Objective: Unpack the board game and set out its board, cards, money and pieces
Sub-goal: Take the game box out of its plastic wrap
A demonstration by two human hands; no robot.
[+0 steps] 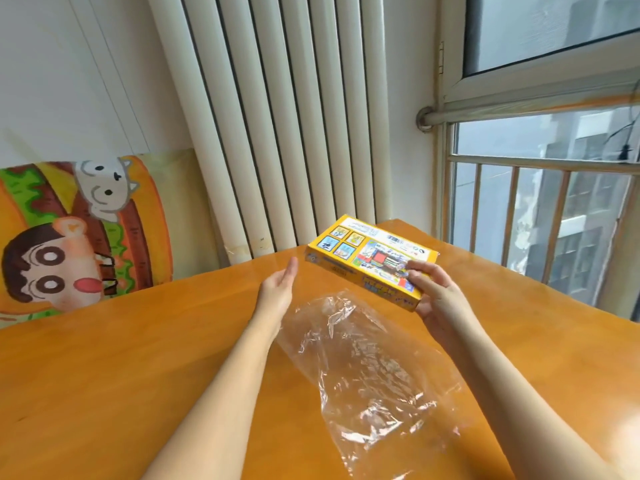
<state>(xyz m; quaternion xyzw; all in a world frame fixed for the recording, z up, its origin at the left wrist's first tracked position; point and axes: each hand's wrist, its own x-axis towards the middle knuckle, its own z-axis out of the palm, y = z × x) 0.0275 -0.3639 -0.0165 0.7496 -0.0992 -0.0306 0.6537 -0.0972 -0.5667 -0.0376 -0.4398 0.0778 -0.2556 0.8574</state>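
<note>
hands: 2, left hand, right hand | game box: 1, in right hand | plastic wrapper: 1, between forearms | table: 1, under both hands | cartoon picture: 1, left of left hand | radiator: 1, beyond hands

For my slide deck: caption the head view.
Right hand grips the yellow game box; left hand open; plastic wrap lies on the table.
</note>
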